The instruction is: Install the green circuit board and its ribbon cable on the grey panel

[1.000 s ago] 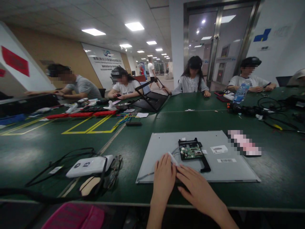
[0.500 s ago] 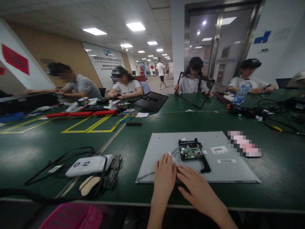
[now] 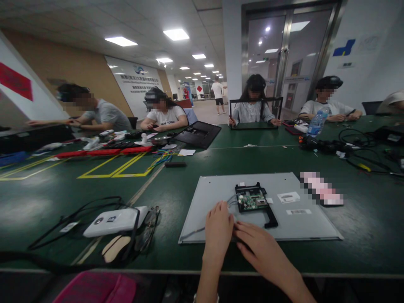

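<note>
A flat grey display panel (image 3: 202, 198) lies face down on the green table in front of me. Fixed to its back is a green circuit board (image 3: 252, 201) in a black plastic bracket (image 3: 271, 218). Thin grey cables (image 3: 194, 232) run across the panel and pass under my fingers. My left hand (image 3: 218, 229) is over the panel's near edge, its fingers bent and pressed together. Beside it, my right hand (image 3: 261, 248) reaches in from the right, fingers together and meeting the left fingertips. Whatever small thing they grip is hidden.
Left of the panel are a white power bank (image 3: 110, 221), a mouse (image 3: 116, 248), glasses (image 3: 148, 229) and a black cable. A pixelated pink object (image 3: 320, 187) lies at the right. Across the table a person holds a black frame (image 3: 256, 128); a water bottle (image 3: 316, 123) stands nearby.
My left fingers have curled more, and the white piece at their tips is hidden now. My right thumb has drawn in closer. Across the table, the person has levelled the black frame.
</note>
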`<act>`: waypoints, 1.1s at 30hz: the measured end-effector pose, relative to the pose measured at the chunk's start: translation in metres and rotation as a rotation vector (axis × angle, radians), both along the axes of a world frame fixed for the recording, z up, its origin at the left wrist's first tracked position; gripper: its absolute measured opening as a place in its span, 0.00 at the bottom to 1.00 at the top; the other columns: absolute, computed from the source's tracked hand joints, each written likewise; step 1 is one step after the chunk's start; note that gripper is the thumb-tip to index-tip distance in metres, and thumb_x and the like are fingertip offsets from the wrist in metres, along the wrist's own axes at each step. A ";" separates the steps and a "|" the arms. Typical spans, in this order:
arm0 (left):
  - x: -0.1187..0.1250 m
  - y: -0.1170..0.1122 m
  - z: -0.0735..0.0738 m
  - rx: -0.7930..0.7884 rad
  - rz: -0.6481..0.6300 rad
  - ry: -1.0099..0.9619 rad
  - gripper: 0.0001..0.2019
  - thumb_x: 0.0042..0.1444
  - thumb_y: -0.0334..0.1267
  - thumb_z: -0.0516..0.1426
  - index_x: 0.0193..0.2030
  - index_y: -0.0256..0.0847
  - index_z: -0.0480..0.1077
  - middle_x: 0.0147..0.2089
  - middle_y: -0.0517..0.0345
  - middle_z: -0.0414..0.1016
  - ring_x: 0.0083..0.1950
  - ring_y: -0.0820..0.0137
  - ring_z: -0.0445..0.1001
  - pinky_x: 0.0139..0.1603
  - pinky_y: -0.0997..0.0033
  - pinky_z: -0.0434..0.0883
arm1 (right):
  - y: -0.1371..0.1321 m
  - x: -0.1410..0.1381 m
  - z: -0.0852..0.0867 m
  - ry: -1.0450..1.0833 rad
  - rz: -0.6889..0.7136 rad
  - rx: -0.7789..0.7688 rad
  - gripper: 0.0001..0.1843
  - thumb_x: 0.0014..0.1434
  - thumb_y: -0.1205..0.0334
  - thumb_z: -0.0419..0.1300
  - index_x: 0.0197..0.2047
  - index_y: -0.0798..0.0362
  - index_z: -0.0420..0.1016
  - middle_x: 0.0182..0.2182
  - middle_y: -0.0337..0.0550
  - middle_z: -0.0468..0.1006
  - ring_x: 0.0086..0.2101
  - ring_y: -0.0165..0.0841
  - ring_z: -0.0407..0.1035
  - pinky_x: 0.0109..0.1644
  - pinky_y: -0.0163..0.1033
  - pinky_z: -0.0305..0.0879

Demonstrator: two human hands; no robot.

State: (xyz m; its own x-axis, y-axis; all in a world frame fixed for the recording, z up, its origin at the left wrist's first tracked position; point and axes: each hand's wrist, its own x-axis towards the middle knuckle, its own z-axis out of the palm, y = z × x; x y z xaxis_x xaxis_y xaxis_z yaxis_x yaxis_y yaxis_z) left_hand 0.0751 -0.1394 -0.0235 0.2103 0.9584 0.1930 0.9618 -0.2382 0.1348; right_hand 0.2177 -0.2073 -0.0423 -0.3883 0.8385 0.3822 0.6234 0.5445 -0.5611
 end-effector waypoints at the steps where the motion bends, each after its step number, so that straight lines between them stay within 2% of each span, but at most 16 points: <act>1: -0.001 0.000 -0.002 0.007 -0.003 -0.016 0.13 0.60 0.32 0.51 0.52 0.36 0.64 0.55 0.45 0.71 0.57 0.60 0.69 0.55 0.61 0.65 | -0.001 0.001 0.000 0.012 -0.001 -0.006 0.20 0.62 0.67 0.52 0.55 0.50 0.72 0.54 0.44 0.74 0.56 0.37 0.65 0.62 0.46 0.61; 5: -0.006 0.001 -0.009 0.049 -0.024 -0.090 0.16 0.60 0.33 0.52 0.55 0.36 0.61 0.55 0.46 0.71 0.57 0.61 0.69 0.57 0.61 0.64 | -0.003 0.020 0.010 0.012 0.021 -0.033 0.17 0.63 0.65 0.52 0.53 0.47 0.74 0.52 0.40 0.76 0.52 0.35 0.69 0.58 0.43 0.65; 7: -0.007 0.000 -0.013 0.072 -0.038 -0.118 0.16 0.60 0.33 0.52 0.55 0.36 0.61 0.56 0.44 0.70 0.58 0.60 0.68 0.58 0.59 0.64 | 0.000 0.044 0.021 -0.027 -0.003 -0.037 0.17 0.63 0.63 0.52 0.52 0.48 0.75 0.51 0.42 0.76 0.51 0.36 0.70 0.57 0.45 0.66; 9: -0.008 0.000 -0.017 0.100 -0.050 -0.140 0.16 0.60 0.33 0.52 0.55 0.36 0.62 0.58 0.43 0.68 0.60 0.59 0.66 0.60 0.56 0.63 | 0.010 0.076 0.033 -0.056 -0.088 -0.056 0.17 0.63 0.60 0.52 0.52 0.48 0.75 0.51 0.43 0.76 0.50 0.38 0.70 0.57 0.48 0.66; 11: -0.009 0.000 -0.020 0.137 -0.055 -0.163 0.15 0.60 0.34 0.53 0.53 0.37 0.63 0.60 0.43 0.66 0.61 0.57 0.65 0.61 0.53 0.63 | 0.028 0.110 0.045 -0.082 -0.159 -0.091 0.17 0.63 0.56 0.52 0.52 0.47 0.75 0.51 0.43 0.77 0.51 0.40 0.70 0.57 0.50 0.65; 13: -0.009 0.000 -0.023 0.182 -0.062 -0.187 0.14 0.60 0.35 0.53 0.52 0.36 0.64 0.61 0.41 0.63 0.62 0.55 0.63 0.61 0.51 0.63 | 0.051 0.141 0.053 -0.099 -0.164 -0.139 0.18 0.63 0.53 0.52 0.51 0.47 0.75 0.50 0.44 0.77 0.51 0.40 0.70 0.56 0.50 0.65; 16: -0.008 0.001 -0.024 0.271 -0.092 -0.227 0.15 0.59 0.35 0.53 0.53 0.36 0.63 0.64 0.39 0.58 0.66 0.51 0.56 0.62 0.47 0.61 | 0.090 0.171 0.052 -0.110 -0.141 -0.200 0.17 0.61 0.54 0.54 0.49 0.49 0.77 0.49 0.45 0.78 0.48 0.40 0.71 0.52 0.47 0.68; 18: -0.007 0.000 -0.021 0.323 -0.131 -0.265 0.16 0.60 0.35 0.53 0.54 0.38 0.62 0.65 0.41 0.55 0.68 0.52 0.53 0.63 0.46 0.59 | 0.112 0.178 0.043 -0.087 -0.150 -0.216 0.16 0.60 0.56 0.55 0.47 0.49 0.79 0.47 0.45 0.78 0.46 0.40 0.72 0.50 0.45 0.69; 21: -0.006 -0.004 -0.013 0.321 -0.204 -0.320 0.15 0.61 0.35 0.52 0.55 0.40 0.62 0.59 0.45 0.60 0.62 0.57 0.60 0.61 0.52 0.62 | 0.132 0.178 0.023 -0.015 -0.183 -0.215 0.15 0.58 0.58 0.56 0.45 0.51 0.79 0.45 0.46 0.79 0.44 0.39 0.73 0.49 0.44 0.69; 23: -0.005 -0.008 -0.007 0.274 -0.248 -0.306 0.15 0.61 0.36 0.53 0.54 0.40 0.62 0.54 0.47 0.63 0.56 0.60 0.64 0.57 0.56 0.66 | 0.137 0.175 0.010 0.044 -0.220 -0.221 0.14 0.59 0.58 0.56 0.45 0.51 0.78 0.45 0.46 0.79 0.43 0.38 0.73 0.48 0.44 0.69; 26: -0.005 -0.013 -0.003 0.203 -0.298 -0.202 0.14 0.58 0.36 0.56 0.52 0.41 0.65 0.50 0.51 0.65 0.52 0.60 0.65 0.54 0.56 0.67 | 0.134 0.173 -0.003 0.073 -0.234 -0.241 0.14 0.58 0.58 0.57 0.45 0.50 0.78 0.46 0.47 0.78 0.41 0.37 0.73 0.47 0.43 0.69; 29: -0.006 -0.013 -0.004 0.140 -0.305 -0.111 0.11 0.58 0.34 0.56 0.48 0.41 0.67 0.48 0.52 0.67 0.50 0.61 0.66 0.51 0.58 0.67 | 0.127 0.171 -0.006 0.056 -0.184 -0.288 0.15 0.56 0.57 0.59 0.46 0.50 0.77 0.47 0.47 0.77 0.41 0.37 0.72 0.47 0.44 0.69; 33: -0.006 -0.011 -0.006 0.085 -0.305 -0.036 0.07 0.62 0.31 0.51 0.43 0.41 0.69 0.42 0.54 0.69 0.45 0.64 0.69 0.47 0.64 0.68 | 0.120 0.164 0.000 0.028 -0.099 -0.362 0.17 0.53 0.60 0.61 0.47 0.50 0.75 0.44 0.45 0.78 0.40 0.36 0.71 0.46 0.44 0.67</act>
